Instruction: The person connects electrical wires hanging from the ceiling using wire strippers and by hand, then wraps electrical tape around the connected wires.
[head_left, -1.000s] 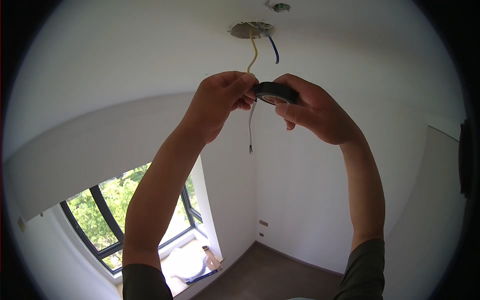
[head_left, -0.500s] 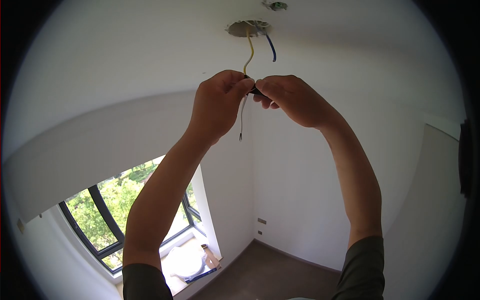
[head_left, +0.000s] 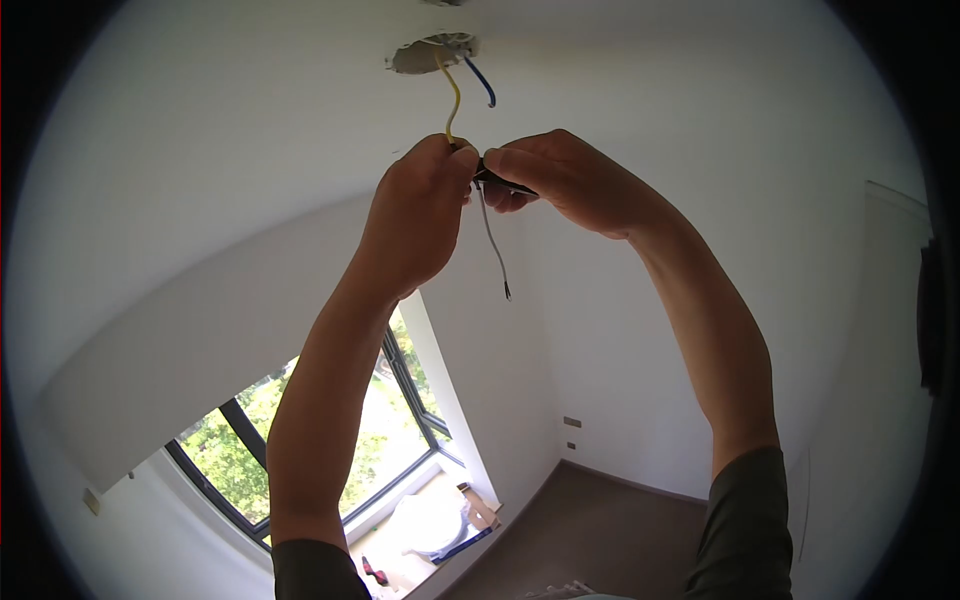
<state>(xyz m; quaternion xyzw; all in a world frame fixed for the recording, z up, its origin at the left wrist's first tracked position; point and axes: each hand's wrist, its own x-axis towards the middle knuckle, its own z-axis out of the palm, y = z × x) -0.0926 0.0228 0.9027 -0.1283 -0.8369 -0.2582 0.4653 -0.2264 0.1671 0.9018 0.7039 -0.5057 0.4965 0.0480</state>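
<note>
My left hand (head_left: 415,200) is raised below the ceiling, its thumb and fingers pinching the lower end of a yellow wire (head_left: 457,100). That wire comes down from a round hole (head_left: 413,58) in the ceiling. Close beside it, my right hand (head_left: 580,185) grips a strip or roll of black electrical tape (head_left: 508,184), which meets the wire at the left fingertips. A thin grey-white wire (head_left: 492,232) with a dark end dangles beneath the fingers. From the same hole hangs a blue wire (head_left: 482,80), touched by neither hand. The joint itself is mostly hidden by my fingers.
A window (head_left: 230,455) with dark frames is at the lower left, under a lowered blind (head_left: 190,340). On its sill lie a round white object (head_left: 425,522) and a red-and-black tool (head_left: 374,571). Wall sockets (head_left: 572,422) sit low near the corner.
The view has shifted, so hole and wires appear further left. My right hand has drawn slightly away, showing more black tape. The hanging grey-white wire now slants to the right.
</note>
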